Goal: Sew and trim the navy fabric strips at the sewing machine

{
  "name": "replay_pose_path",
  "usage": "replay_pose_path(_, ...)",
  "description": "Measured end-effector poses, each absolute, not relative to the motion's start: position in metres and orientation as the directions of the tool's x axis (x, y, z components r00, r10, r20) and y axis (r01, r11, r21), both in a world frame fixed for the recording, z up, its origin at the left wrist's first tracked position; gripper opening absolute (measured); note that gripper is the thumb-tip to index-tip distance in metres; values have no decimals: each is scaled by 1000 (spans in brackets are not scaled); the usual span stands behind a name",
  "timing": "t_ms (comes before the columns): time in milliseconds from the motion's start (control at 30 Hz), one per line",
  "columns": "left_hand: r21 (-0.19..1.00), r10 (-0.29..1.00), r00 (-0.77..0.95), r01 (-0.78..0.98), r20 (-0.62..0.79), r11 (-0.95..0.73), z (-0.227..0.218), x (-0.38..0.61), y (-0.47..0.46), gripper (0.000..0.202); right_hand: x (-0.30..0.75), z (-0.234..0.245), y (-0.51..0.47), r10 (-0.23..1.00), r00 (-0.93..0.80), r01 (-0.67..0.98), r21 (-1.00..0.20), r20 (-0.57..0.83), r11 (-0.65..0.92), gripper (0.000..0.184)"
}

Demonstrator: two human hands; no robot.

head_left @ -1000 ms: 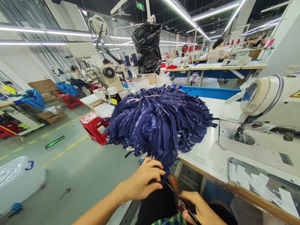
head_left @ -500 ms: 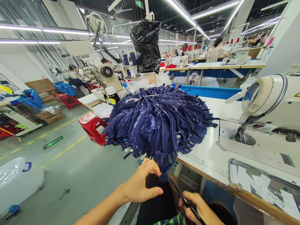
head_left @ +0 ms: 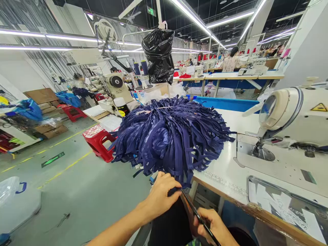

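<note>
A big heap of navy blue fabric strips (head_left: pixel 171 136) lies on the left end of a white sewing table (head_left: pixel 230 164) and spills over its edge. My left hand (head_left: pixel 161 196) is closed, pinching the end of one blue strip at the bottom of the heap. My right hand (head_left: pixel 214 229), low in the picture, grips black scissors (head_left: pixel 194 212) whose blades point up toward that pinched strip. Dark cloth (head_left: pixel 171 225) hangs below my hands.
A white sewing machine (head_left: pixel 289 116) stands at the right of the table, with a plastic-covered paper tray (head_left: pixel 282 205) in front. A black bag (head_left: pixel 159 54) hangs overhead. A red stool (head_left: pixel 98 141), a clear bin (head_left: pixel 15 201), other machines and people fill the floor.
My left hand has shifted slightly up along the strip end. The scissors have come closer, their tip now right by the pinched strip.
</note>
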State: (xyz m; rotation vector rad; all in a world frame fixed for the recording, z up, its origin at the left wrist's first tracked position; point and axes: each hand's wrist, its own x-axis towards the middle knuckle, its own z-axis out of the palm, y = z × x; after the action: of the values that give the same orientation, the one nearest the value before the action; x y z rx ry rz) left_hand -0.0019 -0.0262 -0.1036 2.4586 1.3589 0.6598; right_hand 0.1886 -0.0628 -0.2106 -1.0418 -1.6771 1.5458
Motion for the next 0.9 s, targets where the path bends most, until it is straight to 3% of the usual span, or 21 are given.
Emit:
replay_pose_path(133, 332, 774, 481, 712, 413, -619, -97, -6, -28, 7, 199, -212, -68, 864, -492, 147, -988, -109, -41, 61)
replay_pose_path(267, 280, 685, 533, 648, 496, -708, -85, -6, -30, 8, 208, -185, -66, 861, -506, 191, -980, -52, 53, 60)
replay_pose_path(367, 298, 655, 606, 589, 451, -751, -83, -2, -26, 11, 204, -169, -60, 846, -533, 194, -977, -26, 92, 63)
replay_pose_path(500, 420, 668, 648, 525, 367, -740, -91, 2, -17, 17, 193, -178, -53, 824, -566, 104, -994, -33, 31, 67)
replay_pose_path(667, 493, 729, 593, 547, 343, -677, -93, 2, -13, 19, 195, -189, -60, 852, -520, 64, -997, -60, -31, 65)
replay_pose_path(833, 527, 781, 530, 583, 330, -618, -76, -2, -18, 17, 207, -155, -65, 901, -425, 60, -996, -84, -65, 52)
replay_pose_path(900, 524, 819, 504, 636, 274, -566, -73, -1, -16, 28, 204, -148, -56, 896, -441, 97, -995, -53, -11, 52)
